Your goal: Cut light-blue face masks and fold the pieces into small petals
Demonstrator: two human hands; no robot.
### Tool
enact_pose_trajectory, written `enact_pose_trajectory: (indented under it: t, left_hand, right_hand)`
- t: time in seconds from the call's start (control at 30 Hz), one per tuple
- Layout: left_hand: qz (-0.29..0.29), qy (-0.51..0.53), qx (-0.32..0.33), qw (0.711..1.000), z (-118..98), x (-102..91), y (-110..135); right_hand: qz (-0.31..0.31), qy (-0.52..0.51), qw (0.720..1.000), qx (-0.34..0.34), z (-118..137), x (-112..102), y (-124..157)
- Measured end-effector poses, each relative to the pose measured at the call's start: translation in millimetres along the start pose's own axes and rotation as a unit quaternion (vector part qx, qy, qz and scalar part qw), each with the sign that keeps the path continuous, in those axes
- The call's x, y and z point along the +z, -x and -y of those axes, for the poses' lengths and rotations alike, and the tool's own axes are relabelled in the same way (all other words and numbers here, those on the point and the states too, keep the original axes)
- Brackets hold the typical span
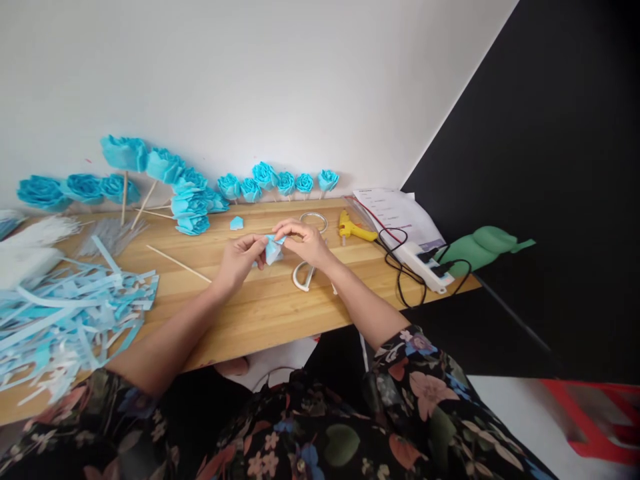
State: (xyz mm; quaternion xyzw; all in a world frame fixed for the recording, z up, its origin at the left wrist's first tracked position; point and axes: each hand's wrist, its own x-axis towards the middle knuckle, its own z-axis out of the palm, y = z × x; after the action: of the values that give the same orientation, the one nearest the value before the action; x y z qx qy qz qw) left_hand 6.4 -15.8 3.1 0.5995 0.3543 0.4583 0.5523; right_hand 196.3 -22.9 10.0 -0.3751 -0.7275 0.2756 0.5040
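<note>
Between my two hands is a small folded piece of light blue paper (273,251), held just above the wooden table. My left hand (242,259) pinches its left edge between thumb and fingers. From the other side my right hand (303,241) grips the upper right edge with its fingertips. A pair of scissors (301,278) with pale handles lies under and beside my right hand, partly hidden by it. Beyond my left hand, a small blue paper piece (237,223) rests on the table. A thin wooden stick (179,263) lies to the left.
Several blue paper roses (265,175) on sticks line the wall. Blue and white paper strips (75,313) heap up at left. To the right are a yellow glue gun (356,228), printed sheets (400,217), a power strip (425,268) with black cables and a green object (483,248).
</note>
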Motion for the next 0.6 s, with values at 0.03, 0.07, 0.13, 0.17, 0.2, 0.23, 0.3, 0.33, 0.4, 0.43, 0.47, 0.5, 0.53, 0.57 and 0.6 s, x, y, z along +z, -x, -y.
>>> enact_pose_trajectory:
  t: [0.03,0.07,0.13,0.17,0.2,0.23,0.3,0.33,0.4,0.43,0.47,0.5,0.53,0.57,0.6]
  left_hand:
    - [0.001,-0.001,0.002,1.000,0,0.1,0]
    - [0.001,-0.002,0.003,1.000,0,0.2,0]
    - [0.002,-0.004,0.005,1.000,0,0.1,0]
    - [0.002,-0.004,0.006,1.000,-1,0.0,0]
    - [0.003,-0.004,0.005,1.000,-1,-0.1,-1]
    - [0.002,-0.004,0.005,1.000,-1,-0.3,-1]
    - [-0.001,-0.005,0.006,1.000,0,-0.6,-1]
    - [-0.003,-0.007,0.007,1.000,0,-0.9,-1]
    - [-0.007,-0.011,0.009,1.000,1,-1.6,-1]
    - [-0.010,-0.012,0.012,1.000,2,-2.1,-1]
    - [-0.013,-0.013,0.017,1.000,2,-2.5,0]
    - [-0.015,-0.014,0.021,1.000,3,-2.9,0]
    - [-0.018,-0.015,0.025,0.999,4,-3.2,0]
    - [-0.020,-0.015,0.027,0.999,4,-3.3,-1]
    - [-0.020,-0.015,0.027,0.999,4,-3.3,-1]
  right_hand:
    - [-0.001,0.000,1.000,-0.002,0,0,0]
    - [-0.001,0.000,1.000,-0.004,0,0,0]
    - [0.000,-0.001,1.000,-0.003,0,1,0]
    - [0.002,-0.001,1.000,0.000,-1,1,0]
    - [0.004,-0.001,1.000,0.006,-1,2,0]
    - [0.007,-0.001,1.000,0.011,-1,2,1]
    - [0.011,-0.003,1.000,0.014,-2,3,1]
    - [0.014,-0.005,1.000,0.012,-1,3,2]
    - [0.035,-0.019,0.999,0.009,1,1,2]
    - [0.051,-0.035,0.998,0.014,3,0,2]
    - [0.068,-0.059,0.996,0.024,5,-2,3]
    - [0.083,-0.089,0.992,0.039,7,-4,3]
    - [0.093,-0.120,0.987,0.057,8,-5,3]
    - [0.097,-0.146,0.981,0.079,9,-6,3]
    - [0.094,-0.161,0.977,0.101,9,-7,3]
